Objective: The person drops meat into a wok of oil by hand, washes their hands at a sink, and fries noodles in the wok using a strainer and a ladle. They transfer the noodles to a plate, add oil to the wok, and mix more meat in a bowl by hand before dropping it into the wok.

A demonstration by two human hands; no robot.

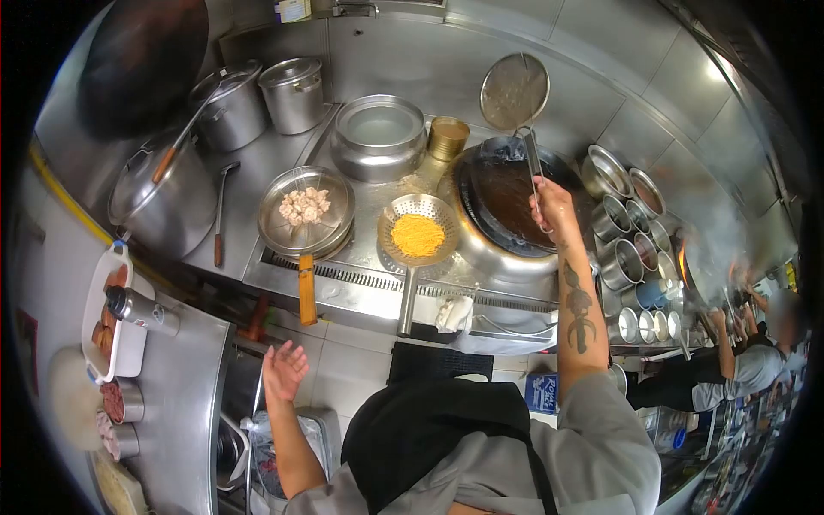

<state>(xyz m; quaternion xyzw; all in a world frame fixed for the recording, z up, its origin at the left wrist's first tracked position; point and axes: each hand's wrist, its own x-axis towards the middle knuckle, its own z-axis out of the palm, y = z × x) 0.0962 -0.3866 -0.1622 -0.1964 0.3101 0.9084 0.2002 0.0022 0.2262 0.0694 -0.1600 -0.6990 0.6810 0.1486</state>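
Note:
My right hand (554, 209) is closed around the handle of a round mesh skimmer (513, 90), raised above the far rim of a wok (515, 202) holding dark liquid. My left hand (285, 371) hangs in front of the counter, fingers apart and nothing in it. Nearest to it is the wooden handle of a wire strainer (273, 215), which carries pale cooked chunks (305, 207). A perforated metal ladle (395, 210), filled with yellow crumbly food (418, 235), rests between the strainer and the wok.
Behind stand a wide metal pot (378, 159), a tin can (448, 137) and lidded stockpots (292, 99). Several metal containers (620, 262) line the right. A steel side table (184, 412) is at left. Another person (730, 369) works by a flame at far right.

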